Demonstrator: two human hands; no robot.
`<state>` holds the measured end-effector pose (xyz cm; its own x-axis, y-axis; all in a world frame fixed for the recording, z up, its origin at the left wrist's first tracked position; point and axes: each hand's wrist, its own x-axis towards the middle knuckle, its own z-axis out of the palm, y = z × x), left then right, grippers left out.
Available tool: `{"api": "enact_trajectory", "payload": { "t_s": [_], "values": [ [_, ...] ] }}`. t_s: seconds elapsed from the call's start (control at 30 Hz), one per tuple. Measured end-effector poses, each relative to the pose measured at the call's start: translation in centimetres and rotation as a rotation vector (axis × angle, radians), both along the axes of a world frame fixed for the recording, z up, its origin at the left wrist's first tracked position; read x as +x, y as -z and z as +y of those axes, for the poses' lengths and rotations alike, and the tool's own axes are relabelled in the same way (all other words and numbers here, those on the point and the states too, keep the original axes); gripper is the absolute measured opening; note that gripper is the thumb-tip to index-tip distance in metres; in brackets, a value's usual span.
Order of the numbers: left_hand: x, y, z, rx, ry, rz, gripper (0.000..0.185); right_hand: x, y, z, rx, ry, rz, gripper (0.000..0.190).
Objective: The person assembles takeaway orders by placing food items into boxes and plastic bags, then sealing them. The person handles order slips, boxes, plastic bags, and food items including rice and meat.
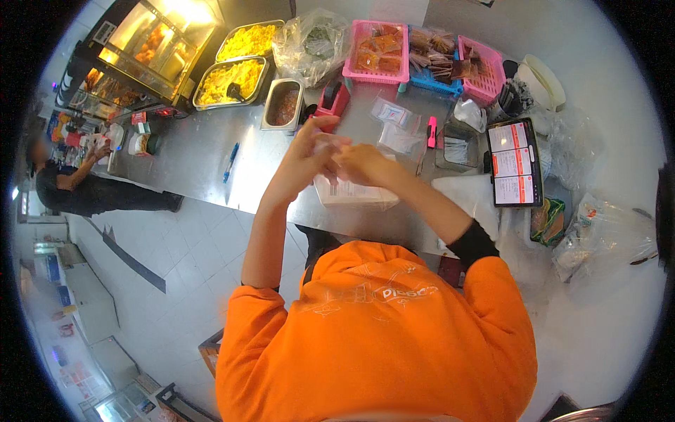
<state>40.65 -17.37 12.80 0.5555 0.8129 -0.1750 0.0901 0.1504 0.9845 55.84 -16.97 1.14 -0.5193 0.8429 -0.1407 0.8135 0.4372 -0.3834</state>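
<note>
My left hand (307, 161) and my right hand (367, 164) meet above the front of a steel counter (200, 150). The left fingers are bent and partly spread, while the right ones are curled in against them. A pale, translucent blur shows between the fingertips; I cannot tell what it is or which hand has it. Right below lies a white packet or box (356, 196) with a printed paper on top, partly covered by my hands. Just beyond the left fingertips stands a red tape dispenser (333, 100). Flat clear plastic bags (393, 113) lie past my right hand.
A blue pen (231, 162) lies leftward. Behind are a steel pan of sauce (285, 105), trays of yellow food (229, 82), and a pink basket (376, 77) of packets. To the right are a pink highlighter (432, 132) and a tablet (514, 162). Another person (74, 182) stands far left.
</note>
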Motion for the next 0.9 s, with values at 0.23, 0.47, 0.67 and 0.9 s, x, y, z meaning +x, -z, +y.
{"api": "enact_trajectory", "payload": {
  "t_s": [0.23,0.47,0.67,0.9],
  "values": [
    [-3.3,1.3,-0.3,-0.010,-0.154,-0.082,0.036,-4.0,3.4,0.7,0.125,0.077,-0.025,0.069],
    [-2.1,1.5,-0.3,-0.022,-0.087,-0.136,0.033,-4.5,8.9,4.9,0.077,-0.015,0.006,0.049],
    [-3.3,1.0,-0.4,-0.051,-0.125,-0.128,0.033,-5.0,6.6,3.5,0.031,0.226,-0.007,0.049],
    [-3.4,0.8,0.0,-0.016,-0.182,-0.150,0.034,-4.5,3.8,1.0,0.205,0.252,0.051,0.037]
  ]
}}
